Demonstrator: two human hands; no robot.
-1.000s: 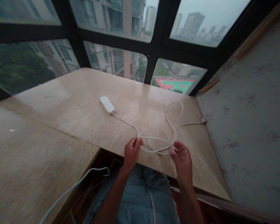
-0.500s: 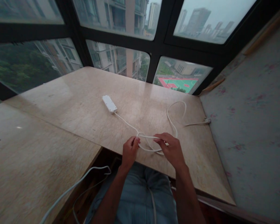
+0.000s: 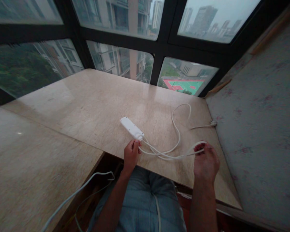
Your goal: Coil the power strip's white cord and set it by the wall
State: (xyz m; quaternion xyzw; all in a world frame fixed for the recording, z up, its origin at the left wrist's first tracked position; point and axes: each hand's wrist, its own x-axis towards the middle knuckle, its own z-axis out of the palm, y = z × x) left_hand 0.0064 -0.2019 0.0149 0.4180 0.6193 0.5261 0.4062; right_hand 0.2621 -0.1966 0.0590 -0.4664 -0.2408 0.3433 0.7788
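A white power strip (image 3: 131, 127) lies on the stone ledge, its cord end close to my left hand (image 3: 131, 155). That hand is closed, pinching the white cord (image 3: 168, 157) just below the strip. Farther right, my right hand (image 3: 206, 160) is closed around a bend of the same cord, with its palm side partly hidden. Several strands run between the two hands, low over the ledge. One strand curves away behind them in a wide loop toward the wall.
The beige stone ledge (image 3: 91, 106) ends at a black-framed window. A papered wall (image 3: 253, 129) stands on the right, with a cord end (image 3: 213, 123) beside it. Another white cable (image 3: 77, 190) hangs over the opening at lower left.
My right hand has moved right, drawing out a long loop of cord. The power strip has slid right and nearer to my left hand, which has hardly moved.
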